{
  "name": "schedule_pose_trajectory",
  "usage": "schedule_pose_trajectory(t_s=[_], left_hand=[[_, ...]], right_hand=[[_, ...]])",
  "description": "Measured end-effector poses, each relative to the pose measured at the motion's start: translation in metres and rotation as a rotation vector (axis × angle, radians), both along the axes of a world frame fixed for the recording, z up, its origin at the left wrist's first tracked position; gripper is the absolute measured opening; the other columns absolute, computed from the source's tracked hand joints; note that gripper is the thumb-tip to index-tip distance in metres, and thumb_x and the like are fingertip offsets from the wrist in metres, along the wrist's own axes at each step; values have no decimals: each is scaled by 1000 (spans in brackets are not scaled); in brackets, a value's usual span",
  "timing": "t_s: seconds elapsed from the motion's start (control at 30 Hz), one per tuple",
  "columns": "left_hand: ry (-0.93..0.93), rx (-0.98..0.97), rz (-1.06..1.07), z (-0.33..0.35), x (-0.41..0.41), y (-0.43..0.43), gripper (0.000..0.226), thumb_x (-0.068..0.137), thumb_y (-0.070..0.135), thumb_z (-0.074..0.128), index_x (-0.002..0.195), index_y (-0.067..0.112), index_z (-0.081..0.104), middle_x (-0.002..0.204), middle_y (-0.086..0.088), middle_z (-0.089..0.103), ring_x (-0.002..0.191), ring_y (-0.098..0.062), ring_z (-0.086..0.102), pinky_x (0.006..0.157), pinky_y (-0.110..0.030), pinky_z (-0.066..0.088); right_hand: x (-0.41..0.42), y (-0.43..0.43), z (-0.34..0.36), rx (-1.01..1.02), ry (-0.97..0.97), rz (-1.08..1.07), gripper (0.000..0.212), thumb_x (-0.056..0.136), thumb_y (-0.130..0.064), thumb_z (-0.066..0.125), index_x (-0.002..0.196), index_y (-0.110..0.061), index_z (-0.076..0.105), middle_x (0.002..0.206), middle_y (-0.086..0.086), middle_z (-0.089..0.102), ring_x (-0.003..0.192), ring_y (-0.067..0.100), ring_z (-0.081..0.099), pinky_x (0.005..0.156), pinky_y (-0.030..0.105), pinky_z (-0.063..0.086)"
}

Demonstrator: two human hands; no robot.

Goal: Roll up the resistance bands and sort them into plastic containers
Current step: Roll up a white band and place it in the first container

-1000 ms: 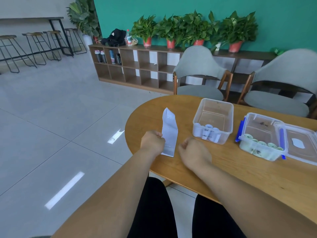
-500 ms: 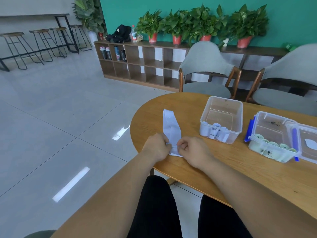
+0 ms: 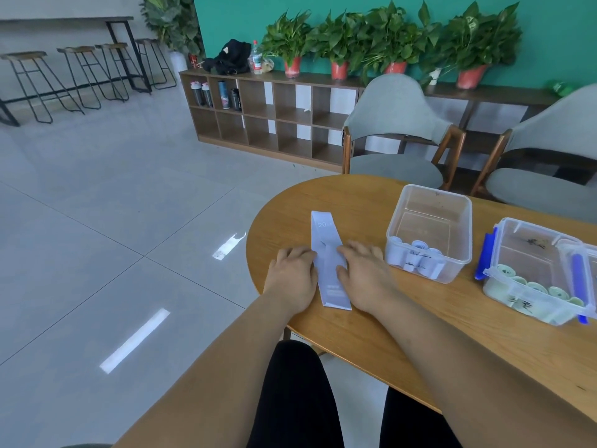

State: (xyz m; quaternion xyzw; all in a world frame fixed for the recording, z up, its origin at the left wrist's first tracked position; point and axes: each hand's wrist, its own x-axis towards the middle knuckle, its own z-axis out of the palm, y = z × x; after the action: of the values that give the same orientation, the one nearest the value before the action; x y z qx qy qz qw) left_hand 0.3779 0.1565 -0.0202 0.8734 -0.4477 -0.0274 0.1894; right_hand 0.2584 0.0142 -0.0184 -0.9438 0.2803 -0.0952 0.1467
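Observation:
A pale lilac resistance band [image 3: 328,253] lies flat and unrolled on the wooden table [image 3: 371,331], marked "20" at its far end. My left hand [image 3: 292,276] rests on the table against the band's left edge, fingers spread. My right hand [image 3: 363,273] presses flat on its right edge. To the right, a clear container [image 3: 431,202] holds several rolled lilac bands [image 3: 416,258] at its near end. Further right, a clear container with blue clips [image 3: 529,289] holds several rolled pale green bands [image 3: 539,287].
Two grey chairs [image 3: 397,124] stand behind the table. A wooden shelf unit [image 3: 274,114] with potted plants [image 3: 339,43] runs along the green wall. Bar stools [image 3: 80,76] stand far left. The table's rounded left edge is close to my left hand.
Both hands were closed at the band's near end; now they lie flat, further forward, on either side of the band. The band lies flatter and its near end is uncovered.

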Motion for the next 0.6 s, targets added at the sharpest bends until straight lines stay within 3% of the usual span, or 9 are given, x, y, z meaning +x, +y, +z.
schedule_pose_trajectory(t_s=[0.17, 0.37, 0.53, 0.6], left_hand=[[-64, -27, -9, -20, 5, 3, 43, 109, 38, 43, 149, 29, 54, 158, 12, 44, 145, -22, 32, 114, -40, 33], [-102, -63, 20, -28, 4, 0, 43, 109, 38, 37, 147, 31, 55, 156, 15, 46, 143, -20, 35, 113, -39, 34], [-112, -94, 20, -29, 4, 2, 54, 106, 42, 22, 148, 30, 53, 152, 15, 53, 139, -18, 40, 111, -38, 36], [-114, -104, 17, -28, 3, 2, 58, 104, 44, 17, 145, 31, 55, 151, 15, 53, 138, -17, 40, 111, -38, 36]], right_hand=[[15, 1, -9, 9, 101, 109, 51, 108, -39, 43, 158, -34, 40, 171, -9, 22, 158, 24, 10, 125, 45, 24], [24, -3, -17, -78, 8, -26, 53, 108, -40, 41, 158, -23, 40, 169, -2, 27, 155, 23, 19, 124, 43, 26], [29, -6, -18, -83, 51, 74, 47, 110, -40, 37, 156, -33, 44, 169, -4, 28, 158, 23, 16, 127, 43, 17], [30, -4, -19, -93, 19, 43, 46, 109, -37, 38, 155, -33, 45, 167, -1, 31, 154, 25, 23, 125, 45, 23]])
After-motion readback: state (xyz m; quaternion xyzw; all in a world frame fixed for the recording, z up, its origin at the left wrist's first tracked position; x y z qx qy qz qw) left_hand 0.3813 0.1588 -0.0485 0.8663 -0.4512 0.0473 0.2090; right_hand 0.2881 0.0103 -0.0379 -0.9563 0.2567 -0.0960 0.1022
